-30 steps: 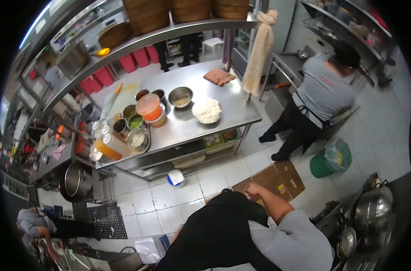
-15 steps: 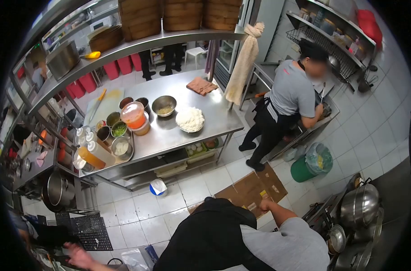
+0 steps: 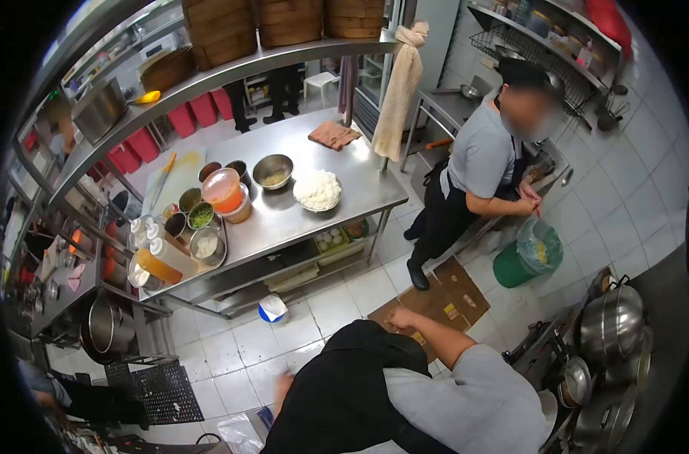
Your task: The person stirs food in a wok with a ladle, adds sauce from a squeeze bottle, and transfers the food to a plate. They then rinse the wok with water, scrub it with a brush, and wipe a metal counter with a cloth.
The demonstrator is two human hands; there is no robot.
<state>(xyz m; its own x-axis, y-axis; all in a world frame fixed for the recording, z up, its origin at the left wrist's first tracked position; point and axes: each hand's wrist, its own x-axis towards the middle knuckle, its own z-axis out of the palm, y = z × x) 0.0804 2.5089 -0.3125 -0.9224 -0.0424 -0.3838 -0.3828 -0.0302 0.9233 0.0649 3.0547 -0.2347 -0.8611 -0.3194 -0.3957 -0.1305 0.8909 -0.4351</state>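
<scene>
My right hand [image 3: 400, 319] is curled closed in front of my black apron [image 3: 344, 386], over brown cardboard [image 3: 465, 291] on the floor. Nothing shows in its fingers. On the other side of the apron, my left hand [image 3: 282, 390] is smeared by motion and partly hidden, so its fingers cannot be made out. A blue-and-white tub [image 3: 273, 309] stands on the tiles beyond my hands. Neither hand visibly touches an object.
A steel table [image 3: 284, 234] holds a bowl of white food [image 3: 317, 190], sauce bottles and several containers. A co-worker [image 3: 473, 163] stands by a green bin [image 3: 515, 268], hands together on something small and red. Pots [image 3: 613, 325] stand at the right; a black mat [image 3: 167, 393] lies lower left.
My right hand has moved left and slightly up. My left hand, spread at lower left before, is now beside the apron. The co-worker has turned from the counter towards the bin.
</scene>
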